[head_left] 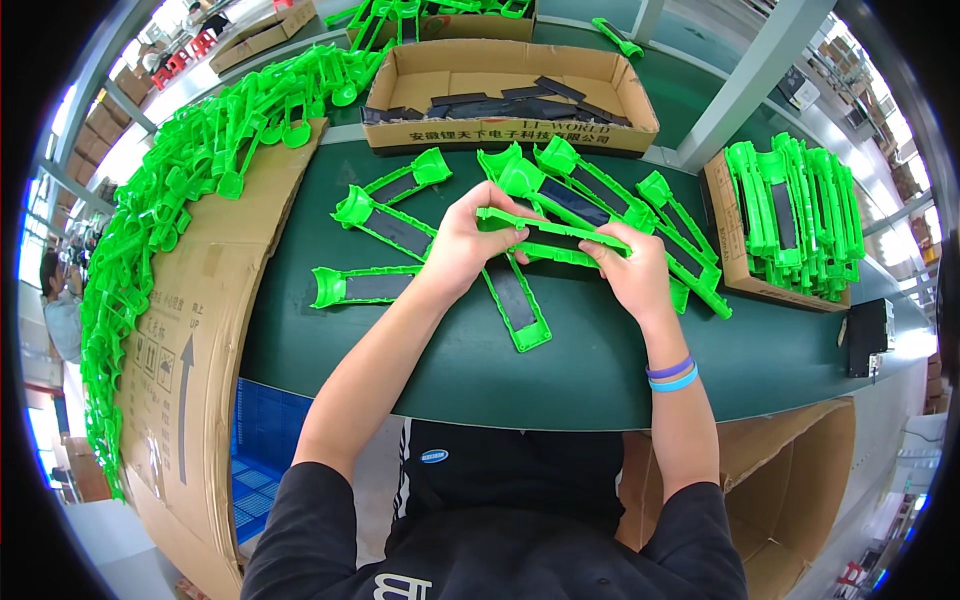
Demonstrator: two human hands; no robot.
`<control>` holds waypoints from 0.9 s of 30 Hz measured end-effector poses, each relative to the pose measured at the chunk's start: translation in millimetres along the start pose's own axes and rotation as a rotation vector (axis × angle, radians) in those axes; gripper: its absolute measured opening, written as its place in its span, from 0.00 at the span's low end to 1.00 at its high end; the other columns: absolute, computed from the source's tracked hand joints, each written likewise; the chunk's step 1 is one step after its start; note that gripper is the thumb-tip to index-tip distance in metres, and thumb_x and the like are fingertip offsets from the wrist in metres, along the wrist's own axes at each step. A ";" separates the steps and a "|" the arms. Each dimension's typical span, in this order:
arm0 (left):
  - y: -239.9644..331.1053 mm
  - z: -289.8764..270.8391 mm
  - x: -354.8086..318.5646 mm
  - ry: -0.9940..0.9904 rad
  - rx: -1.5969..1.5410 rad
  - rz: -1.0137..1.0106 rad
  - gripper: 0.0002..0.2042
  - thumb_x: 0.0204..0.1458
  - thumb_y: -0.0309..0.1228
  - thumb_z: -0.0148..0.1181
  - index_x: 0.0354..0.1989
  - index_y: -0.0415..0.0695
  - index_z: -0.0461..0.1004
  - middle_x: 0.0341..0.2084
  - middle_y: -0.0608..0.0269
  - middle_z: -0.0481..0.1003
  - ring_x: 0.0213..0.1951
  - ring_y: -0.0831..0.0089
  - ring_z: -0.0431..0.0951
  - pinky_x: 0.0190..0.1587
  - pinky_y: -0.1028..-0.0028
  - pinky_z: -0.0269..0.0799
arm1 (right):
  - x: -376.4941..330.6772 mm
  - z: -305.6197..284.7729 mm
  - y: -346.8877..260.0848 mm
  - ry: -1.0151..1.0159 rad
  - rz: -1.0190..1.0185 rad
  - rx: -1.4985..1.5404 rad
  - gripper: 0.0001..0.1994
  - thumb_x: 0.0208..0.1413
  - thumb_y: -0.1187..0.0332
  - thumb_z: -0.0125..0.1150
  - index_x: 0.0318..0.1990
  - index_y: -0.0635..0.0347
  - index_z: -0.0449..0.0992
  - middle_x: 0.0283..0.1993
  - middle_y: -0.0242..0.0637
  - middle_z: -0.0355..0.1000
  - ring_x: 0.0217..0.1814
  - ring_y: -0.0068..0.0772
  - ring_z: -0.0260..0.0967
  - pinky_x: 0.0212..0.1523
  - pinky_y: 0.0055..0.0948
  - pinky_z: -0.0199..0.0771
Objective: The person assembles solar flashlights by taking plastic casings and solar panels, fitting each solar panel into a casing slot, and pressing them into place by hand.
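Above the middle of the bench, I hold a long green plastic housing (572, 236) with a dark strip between its side rails. My left hand (462, 240) pinches its left end, thumb on the near side. The other end is gripped by my right hand (637, 268), its thumb and fingers closed on the rails. Just below, a green housing with a dark panel (515, 305) lies on the bench, its upper end hidden behind the held one. Several similar housings (400, 232) lie to the left, and more (690, 225) are at the right, some overlapping.
A carton (400, 135) behind my hands holds loose dark strips (490, 107). At right, another carton (735, 265) is packed with green housings. A large green heap (220, 130) lies over cardboard (200, 290) at left. A grey post (750, 85) and black device (868, 338) stand right.
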State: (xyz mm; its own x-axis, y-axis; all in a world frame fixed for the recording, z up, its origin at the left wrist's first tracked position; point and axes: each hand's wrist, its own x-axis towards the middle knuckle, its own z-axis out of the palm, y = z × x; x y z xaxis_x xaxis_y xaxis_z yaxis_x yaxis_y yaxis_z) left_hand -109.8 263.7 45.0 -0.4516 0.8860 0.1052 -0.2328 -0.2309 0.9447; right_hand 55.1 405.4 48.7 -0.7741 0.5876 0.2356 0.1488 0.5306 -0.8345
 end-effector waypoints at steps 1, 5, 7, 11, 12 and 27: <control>1.2 -1.5 0.7 -0.013 -0.009 0.029 0.11 0.47 0.16 0.53 0.38 0.41 0.62 0.41 0.49 0.71 0.40 0.66 0.73 0.39 0.68 0.73 | 0.1 1.5 -1.2 -0.001 -0.004 0.001 0.06 0.48 0.69 0.63 0.31 0.62 0.77 0.15 0.36 0.65 0.16 0.26 0.61 0.20 0.24 0.59; -6.6 -4.9 3.7 0.078 -0.575 0.117 0.19 0.53 0.31 0.53 0.53 0.46 0.60 0.53 0.52 0.63 0.54 0.54 0.65 0.61 0.55 0.54 | -4.0 9.5 -18.3 0.209 -0.347 -0.196 0.17 0.43 0.78 0.59 0.44 0.57 0.73 0.25 0.38 0.67 0.24 0.38 0.66 0.26 0.30 0.65; -8.3 3.1 4.5 -0.003 -0.764 0.094 0.23 0.55 0.48 0.46 0.54 0.47 0.59 0.54 0.51 0.61 0.56 0.53 0.62 0.60 0.53 0.53 | -8.6 17.7 -25.4 0.086 -0.398 -0.392 0.29 0.39 0.81 0.56 0.54 0.51 0.69 0.32 0.41 0.63 0.32 0.42 0.64 0.32 0.34 0.67; 0.7 4.9 2.1 0.143 -0.850 0.016 0.31 0.55 0.60 0.30 0.49 0.43 0.61 0.33 0.58 0.68 0.42 0.59 0.69 0.50 0.55 0.63 | -18.8 40.8 -38.1 -0.272 -0.458 -0.194 0.36 0.37 0.79 0.60 0.61 0.56 0.58 0.39 0.43 0.61 0.42 0.44 0.62 0.42 0.35 0.65; 3.6 1.1 3.1 0.099 -0.842 0.015 0.31 0.56 0.59 0.28 0.46 0.41 0.62 0.27 0.59 0.68 0.36 0.61 0.71 0.46 0.57 0.66 | -20.5 38.9 -44.5 -0.287 -0.407 -0.020 0.33 0.42 0.79 0.60 0.60 0.60 0.58 0.41 0.40 0.62 0.42 0.35 0.64 0.41 0.28 0.66; -7.2 36.7 -12.7 0.228 -0.473 -0.137 0.31 0.57 0.59 0.28 0.33 0.39 0.64 0.15 0.62 0.64 0.14 0.72 0.62 0.21 0.73 0.61 | -30.3 60.6 -21.4 -0.400 0.435 0.975 0.05 0.49 0.77 0.62 0.31 0.59 0.70 0.34 0.26 0.70 0.35 0.15 0.65 0.39 0.19 0.65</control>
State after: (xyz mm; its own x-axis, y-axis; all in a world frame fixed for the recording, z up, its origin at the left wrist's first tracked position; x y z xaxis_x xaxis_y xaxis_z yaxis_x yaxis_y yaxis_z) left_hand -70.8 268.9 48.3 -0.5528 0.8233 -0.1292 -0.6414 -0.3213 0.6967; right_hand 38.1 339.2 29.3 -0.9406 0.2756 -0.1985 0.0466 -0.4742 -0.8792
